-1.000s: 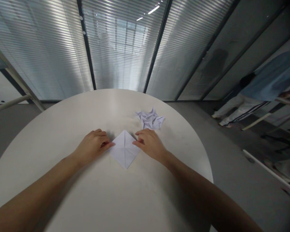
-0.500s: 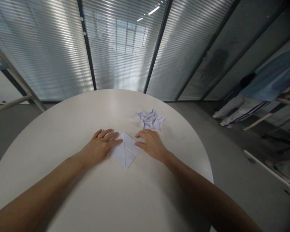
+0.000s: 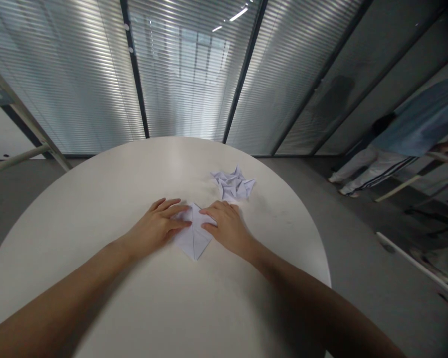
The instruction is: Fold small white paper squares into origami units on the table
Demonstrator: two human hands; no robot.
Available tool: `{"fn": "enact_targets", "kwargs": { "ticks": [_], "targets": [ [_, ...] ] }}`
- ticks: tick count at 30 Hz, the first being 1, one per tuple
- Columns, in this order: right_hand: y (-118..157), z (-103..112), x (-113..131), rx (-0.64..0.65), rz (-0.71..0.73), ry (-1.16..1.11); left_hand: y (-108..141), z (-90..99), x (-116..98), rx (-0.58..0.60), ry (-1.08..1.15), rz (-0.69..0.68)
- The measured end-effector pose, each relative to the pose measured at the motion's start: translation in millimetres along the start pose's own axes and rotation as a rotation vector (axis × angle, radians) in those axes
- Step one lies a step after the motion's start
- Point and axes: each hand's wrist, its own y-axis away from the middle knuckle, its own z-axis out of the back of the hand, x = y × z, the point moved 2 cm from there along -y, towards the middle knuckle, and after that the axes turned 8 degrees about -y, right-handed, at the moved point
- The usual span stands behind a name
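The folded paper and the paper shapes beyond are lilac-tinged white, the table off-white, the floor grey, the far blinds striped silver-grey, the shirt at right blue, the trousers white with dark stripes.

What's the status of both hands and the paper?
Left hand and right hand on folded paper. Paper on white table. Spiky paper model just beyond right hand.

I'm in what looks like an office or meeting room.
Glass partitions with slatted blinds and dark frames stand beyond my round white table; grey flooring runs around it, and another person stands off to my right.
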Motion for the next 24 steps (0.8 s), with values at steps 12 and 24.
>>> {"fn": "enact_targets", "kwargs": {
  "ticks": [12, 24],
  "targets": [
    [-7.0, 2.1, -5.9, -0.029, -0.138, 0.014, -1.8, 2.7, 3.8, -0.051, 0.112, 0.012],
    [-9.0, 5.5, -15.9, 0.034, -0.182, -0.068, 3.0, -10.2, 25.5, -0.072, 0.224, 0.149]
  ]
}}
